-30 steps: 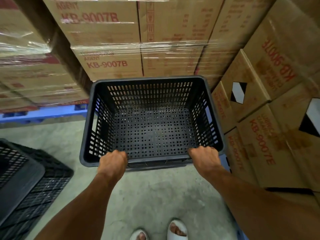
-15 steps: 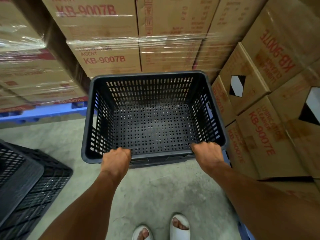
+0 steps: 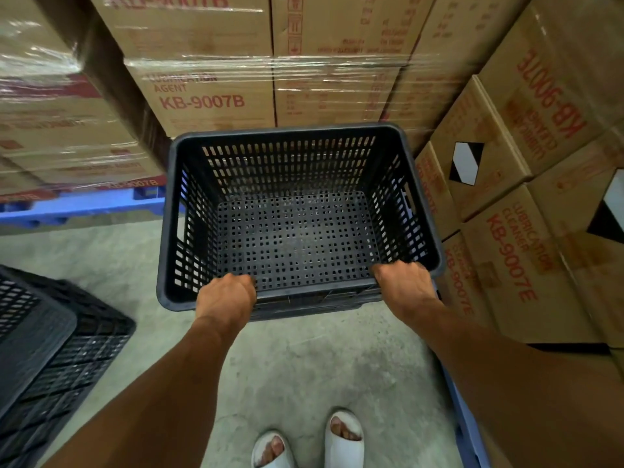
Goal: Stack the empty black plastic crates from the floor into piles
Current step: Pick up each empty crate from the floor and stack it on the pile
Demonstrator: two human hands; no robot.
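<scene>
1. An empty black plastic crate (image 3: 299,228), perforated throughout, is held upright above the concrete floor (image 3: 304,373) by its near rim.
2. The left hand (image 3: 225,297) and right hand (image 3: 403,287) are each curled closed over that rim; the fingers are hooked inside, out of sight.
3. Beyond the fingers, shrink-wrapped cartons (image 3: 209,92) are printed "LUBRICATION AGENT KB-9007B".
4. To the right of the fingers, cartons (image 3: 513,261) read "LUBRICATION CLEANER KB-9007E".
5. Left of the fingers, more black crates (image 3: 50,363) lie on the floor.
</scene>
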